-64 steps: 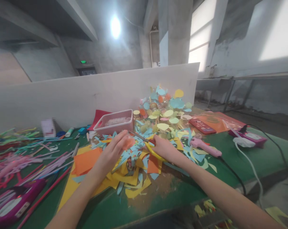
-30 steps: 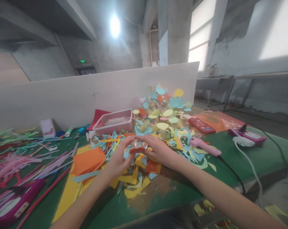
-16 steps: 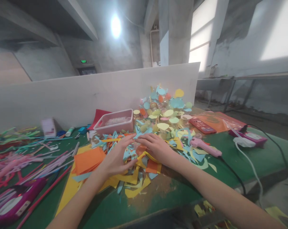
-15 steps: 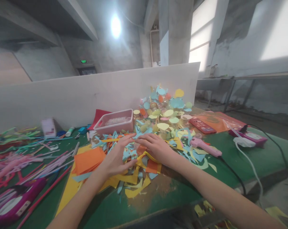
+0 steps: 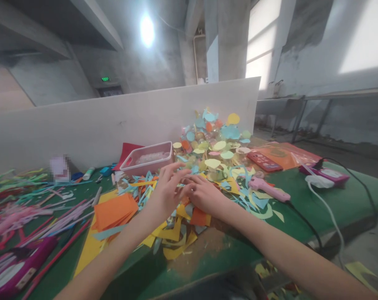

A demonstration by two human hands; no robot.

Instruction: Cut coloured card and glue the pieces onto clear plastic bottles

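Meeting above a heap of paper scraps, a person's left hand and right hand work with fingers bent and half closed, the left's spread somewhat wider. Whatever may lie between them is hidden, so a grip cannot be told. The scraps cover the middle of the green table, beneath and around the hands, with orange sheets to the left, a pink glue gun to the right and a pink bin on the far side. The cut paper looks light, limp and easily creased or torn; a soft pinch at one edge should suit it best. Half a second earlier, the hands stood apart with an orange piece showing by the right fingers; now the fingertips overlap and screen that spot.
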